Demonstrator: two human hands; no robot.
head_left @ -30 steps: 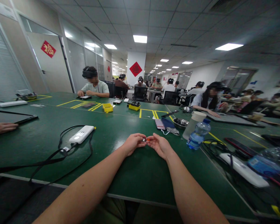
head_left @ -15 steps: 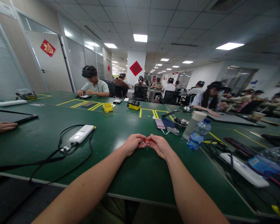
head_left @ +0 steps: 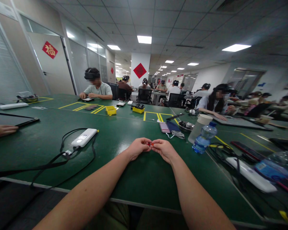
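Note:
My left hand [head_left: 137, 148] and my right hand [head_left: 165, 150] meet above the green table, fingertips nearly touching. Between them is a small red and orange object [head_left: 152, 144], mostly covered by the fingers and too small to name. Thumb and fingers of each hand are pinched together on it. Both forearms reach in from the bottom of the view.
Left of my hands lies a white power bank [head_left: 84, 137] with black cables. To the right stand a pale tumbler [head_left: 199, 127] and a water bottle [head_left: 204, 138], near a metal bowl [head_left: 186, 125]. Yellow trays [head_left: 110, 110] sit further back. Co-workers sit around.
My right fingers have turned slightly and closed in more on the small object. Less of it shows now, and the hands stay in nearly the same place.

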